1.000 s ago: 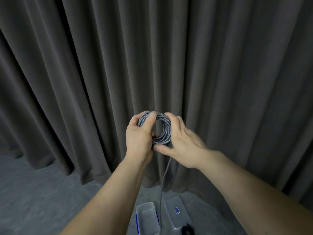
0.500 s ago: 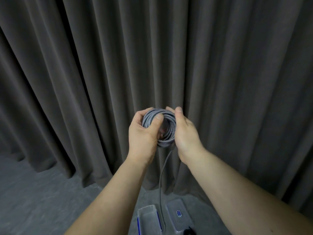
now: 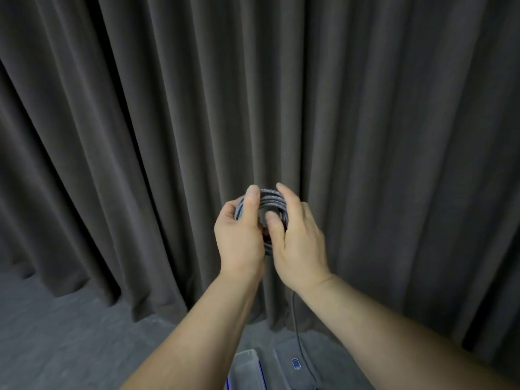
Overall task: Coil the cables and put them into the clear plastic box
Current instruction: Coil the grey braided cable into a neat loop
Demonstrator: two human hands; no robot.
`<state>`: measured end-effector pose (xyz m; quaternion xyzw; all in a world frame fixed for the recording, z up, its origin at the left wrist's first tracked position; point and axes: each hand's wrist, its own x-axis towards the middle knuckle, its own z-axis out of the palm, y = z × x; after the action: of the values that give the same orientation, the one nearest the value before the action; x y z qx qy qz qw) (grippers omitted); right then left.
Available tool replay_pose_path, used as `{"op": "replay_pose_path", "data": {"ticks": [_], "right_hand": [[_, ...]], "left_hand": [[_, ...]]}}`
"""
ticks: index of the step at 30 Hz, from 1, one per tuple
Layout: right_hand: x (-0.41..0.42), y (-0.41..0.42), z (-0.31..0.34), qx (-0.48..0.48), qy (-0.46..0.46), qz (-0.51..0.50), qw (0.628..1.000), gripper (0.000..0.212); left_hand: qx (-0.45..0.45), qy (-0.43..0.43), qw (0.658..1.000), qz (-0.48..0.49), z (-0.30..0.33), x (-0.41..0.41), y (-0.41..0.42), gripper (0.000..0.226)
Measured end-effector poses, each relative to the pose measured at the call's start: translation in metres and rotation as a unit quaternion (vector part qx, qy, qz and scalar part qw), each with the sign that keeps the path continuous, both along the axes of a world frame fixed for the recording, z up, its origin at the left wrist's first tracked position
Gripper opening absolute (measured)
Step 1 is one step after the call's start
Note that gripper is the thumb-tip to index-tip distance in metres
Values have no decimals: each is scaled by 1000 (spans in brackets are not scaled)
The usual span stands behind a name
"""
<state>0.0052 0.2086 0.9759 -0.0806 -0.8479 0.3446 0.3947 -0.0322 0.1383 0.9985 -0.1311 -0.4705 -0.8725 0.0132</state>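
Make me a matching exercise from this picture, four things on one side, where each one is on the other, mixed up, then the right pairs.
Things:
1. coil
2. box
3. lid
4. curtain

Places:
A. on the floor, bottom edge, right of its neighbour
B. filling the background
C. held between the left hand and right hand
D. on the floor, below the left forearm

Pairs: 1-C, 2-D, 3-A, 4-B

Coiled cable [image 3: 271, 199] between hands, above box [image 3: 245, 370].

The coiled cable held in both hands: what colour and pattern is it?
The coiled cable is grey with a fine braided weave, clearest in the head view.
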Motion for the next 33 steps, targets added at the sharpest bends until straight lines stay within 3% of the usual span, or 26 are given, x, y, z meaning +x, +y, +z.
{"op": "replay_pose_path", "data": {"ticks": [4,10,17,23,26,29,33], "right_hand": [[-4,8,1,3,-5,-12,1000,45],[-11,12,13,-103,15,12,995,35],[-17,-7,14,-129,23,42,991,32],[-19,-16,8,-164,10,69,984,28],[-14,-15,12,-135,-26,94,986,39],[-8,-9,12,-173,-68,166,968,48],[1,7,0,-201,-159,210,944,30]], "left_hand": [[-43,11,999,-6,-4,4,4,24],[-72,104,989,-78,-2,-3,-12,38],[-102,106,989,-6,3,-3,-19,27],[-66,61,996,25,4,1,-20,30],[-47,30,998,38,6,-5,-24,21],[2,1,998,64,14,-18,-32,9],[51,-31,991,123,22,-41,-49,6]]}}
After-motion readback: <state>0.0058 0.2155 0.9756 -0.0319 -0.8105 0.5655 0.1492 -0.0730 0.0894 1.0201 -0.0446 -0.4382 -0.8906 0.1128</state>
